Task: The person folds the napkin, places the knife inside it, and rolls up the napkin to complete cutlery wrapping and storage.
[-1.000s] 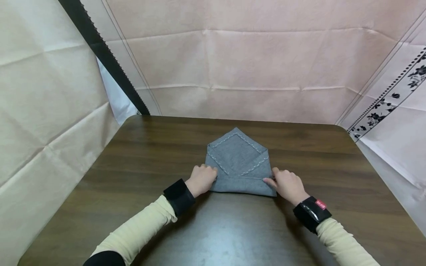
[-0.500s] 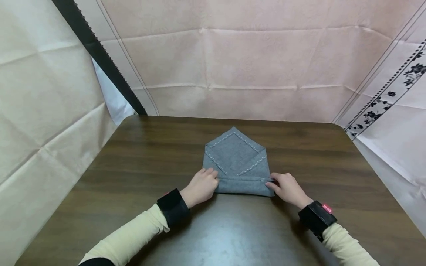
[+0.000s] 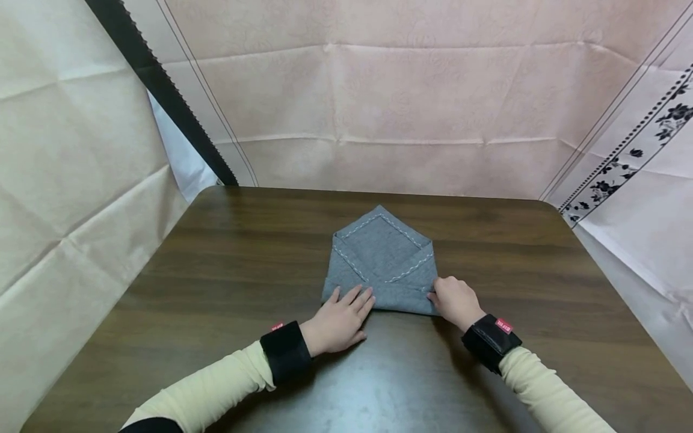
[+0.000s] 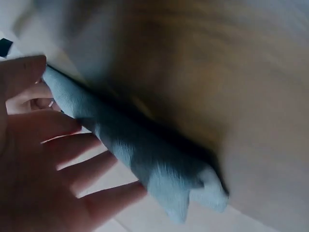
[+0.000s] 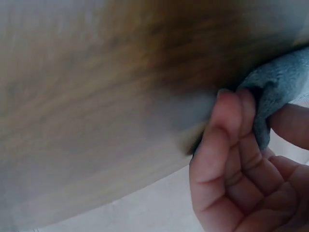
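Observation:
A folded grey-blue cloth (image 3: 381, 252) with white dashed stitching lies on the wooden table, its pointed end toward the far edge. My left hand (image 3: 338, 319) rests on its near left part, fingers spread and straight. In the left wrist view those fingers (image 4: 106, 198) lie against the thick rolled near fold (image 4: 130, 140) of the cloth. At the near right corner my right hand (image 3: 456, 300) grips the edge; the right wrist view has the cloth's corner (image 5: 273, 92) between thumb and curled fingers.
The brown wooden table (image 3: 243, 252) has rounded far corners. Pale creased sheeting (image 3: 411, 108) hangs behind it and on both sides, with a black strip (image 3: 168, 96) at left and a floral band (image 3: 612, 174) at right.
My left hand has let go of the cloth's left edge and spread its fingers over the near left part. The right hand keeps its grip and has shifted slightly left.

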The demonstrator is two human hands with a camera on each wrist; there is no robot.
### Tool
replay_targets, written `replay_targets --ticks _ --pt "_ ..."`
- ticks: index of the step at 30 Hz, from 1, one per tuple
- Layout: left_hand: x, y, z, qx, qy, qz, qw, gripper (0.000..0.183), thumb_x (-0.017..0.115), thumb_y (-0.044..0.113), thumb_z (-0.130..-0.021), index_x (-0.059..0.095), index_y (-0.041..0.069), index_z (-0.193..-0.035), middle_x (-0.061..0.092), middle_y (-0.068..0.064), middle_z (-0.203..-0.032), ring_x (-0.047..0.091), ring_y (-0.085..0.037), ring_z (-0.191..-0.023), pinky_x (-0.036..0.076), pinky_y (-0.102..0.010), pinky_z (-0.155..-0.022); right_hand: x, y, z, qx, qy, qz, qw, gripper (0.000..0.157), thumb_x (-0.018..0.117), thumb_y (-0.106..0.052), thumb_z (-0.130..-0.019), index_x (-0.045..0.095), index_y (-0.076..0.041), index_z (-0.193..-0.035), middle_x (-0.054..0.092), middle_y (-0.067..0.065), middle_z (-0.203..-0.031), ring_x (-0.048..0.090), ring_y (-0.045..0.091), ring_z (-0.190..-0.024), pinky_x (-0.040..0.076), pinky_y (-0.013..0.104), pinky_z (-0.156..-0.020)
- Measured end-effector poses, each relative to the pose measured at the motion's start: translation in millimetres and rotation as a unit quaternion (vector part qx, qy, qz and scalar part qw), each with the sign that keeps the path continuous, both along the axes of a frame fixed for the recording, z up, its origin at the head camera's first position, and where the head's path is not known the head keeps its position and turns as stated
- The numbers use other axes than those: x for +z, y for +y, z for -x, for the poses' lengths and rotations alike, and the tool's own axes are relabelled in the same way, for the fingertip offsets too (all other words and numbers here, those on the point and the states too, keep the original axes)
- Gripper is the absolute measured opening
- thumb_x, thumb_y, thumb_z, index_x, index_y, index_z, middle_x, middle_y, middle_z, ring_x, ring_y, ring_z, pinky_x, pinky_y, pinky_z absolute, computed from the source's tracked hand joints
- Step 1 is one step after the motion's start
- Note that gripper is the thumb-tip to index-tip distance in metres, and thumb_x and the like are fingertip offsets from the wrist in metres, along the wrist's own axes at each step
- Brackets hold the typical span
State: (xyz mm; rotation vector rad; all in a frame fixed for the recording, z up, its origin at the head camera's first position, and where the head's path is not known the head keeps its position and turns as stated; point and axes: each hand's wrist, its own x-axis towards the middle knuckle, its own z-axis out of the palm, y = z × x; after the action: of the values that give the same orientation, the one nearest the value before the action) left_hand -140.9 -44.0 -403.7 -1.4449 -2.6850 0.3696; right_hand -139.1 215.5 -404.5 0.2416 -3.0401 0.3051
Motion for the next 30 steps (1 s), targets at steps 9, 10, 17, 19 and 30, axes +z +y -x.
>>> replay_targets --ticks 9,10,17,19,30 --pt "3.6 1.7 4.6 0.045 -0.149 0.007 0.9877 0.069 0.046 0.048 -0.091 0.025 0.008 -0.144 0.019 -0.009 -0.149 0.019 -0.029 -0.135 0.028 -0.063 -0.092 -4.2 -6.2 -2.4 0.100 0.175 -0.067 0.977 0.021 0.076 -0.007 -0.068 0.058 -0.001 -0.075 0.054 0.010 -0.072 0.054 0.028 -0.069 0.045 0.037 -0.053" --pt "4.1 2.2 5.7 0.046 -0.154 0.008 0.9869 0.069 0.046 0.048 -0.091 0.025 0.008 -0.144 0.020 -0.009 -0.149 0.019 -0.029 -0.135 0.028 -0.063 -0.092 -4.5 -7.1 -3.2 0.133 0.192 -0.074 0.970 0.018 0.075 -0.004 -0.068 0.060 -0.002 -0.077 0.054 0.008 -0.074 0.053 0.026 -0.071 0.046 0.035 -0.056" --pt "5.5 -3.4 23.4 -0.002 -0.169 -0.051 0.9843 0.054 0.053 0.035 -0.091 0.041 0.008 -0.137 0.038 -0.012 -0.139 0.035 -0.029 -0.125 0.039 -0.050 -0.089 -4.6 -8.8 -17.4 0.207 0.129 -0.084 0.966 0.026 0.070 -0.011 -0.075 0.067 0.001 -0.098 0.062 0.011 -0.092 0.059 0.026 -0.080 0.048 0.039 -0.069" --pt "3.2 -9.0 29.6 -0.025 -0.124 -0.074 0.9893 0.043 0.057 0.025 -0.089 0.052 0.007 -0.128 0.049 -0.013 -0.127 0.044 -0.027 -0.113 0.043 -0.040 -0.086 -4.8 -7.6 -20.6 0.209 0.116 -0.103 0.965 0.033 0.068 -0.011 -0.074 0.064 0.003 -0.104 0.062 0.013 -0.099 0.060 0.028 -0.086 0.047 0.041 -0.072" --pt "-6.6 -15.6 36.5 -0.043 0.096 -0.023 0.9942 0.020 0.069 0.015 -0.074 0.066 0.007 -0.093 0.062 -0.006 -0.088 0.058 -0.018 -0.082 0.047 -0.028 -0.069 -14.8 -11.5 -16.9 0.202 0.159 -0.218 0.941 0.038 0.072 -0.003 -0.065 0.063 0.005 -0.101 0.063 0.015 -0.090 0.061 0.025 -0.078 0.045 0.033 -0.062"
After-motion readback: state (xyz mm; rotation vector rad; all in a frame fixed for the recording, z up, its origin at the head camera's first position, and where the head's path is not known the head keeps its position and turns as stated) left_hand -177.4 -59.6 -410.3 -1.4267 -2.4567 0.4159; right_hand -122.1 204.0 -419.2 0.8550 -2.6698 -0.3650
